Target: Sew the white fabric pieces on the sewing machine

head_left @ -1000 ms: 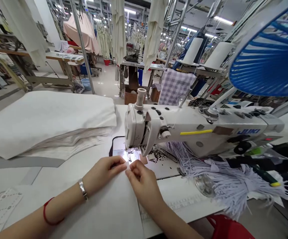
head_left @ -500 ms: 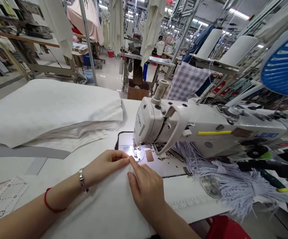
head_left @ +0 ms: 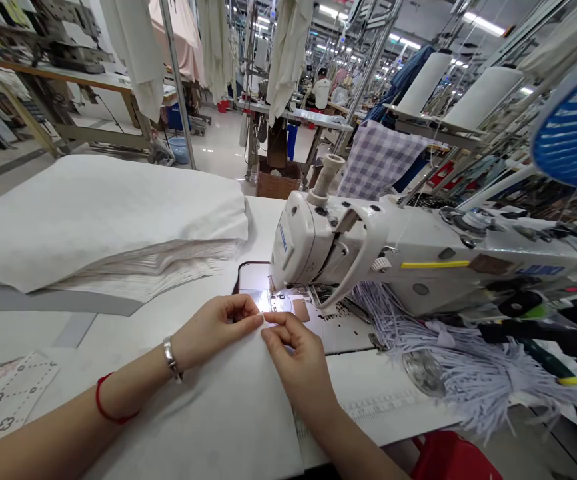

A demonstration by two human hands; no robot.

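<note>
A piece of white fabric (head_left: 228,413) lies on the table below my wrists, its upper edge raised just in front of the sewing machine (head_left: 398,247). My left hand (head_left: 218,333) pinches that edge between thumb and fingers. Close beside it, my right hand (head_left: 301,360) has its thumb and curled fingers closed on the same edge, the fingertips of both hands nearly touching. Beyond them is the lit needle area (head_left: 278,301) of the machine, partly hidden by my fingers.
A stack of white fabric pieces (head_left: 118,207) covers the table's back left. Bundled pale strips (head_left: 448,347) lie at the right beside a round metal piece (head_left: 423,373). Printed cloth (head_left: 8,393) rests at the near left. Two thread cones (head_left: 483,97) stand behind the machine.
My right hand's fingers have curled in, bringing thumb and fingers together at the fabric edge. My left hand keeps its pinch. The view has shifted slightly.
</note>
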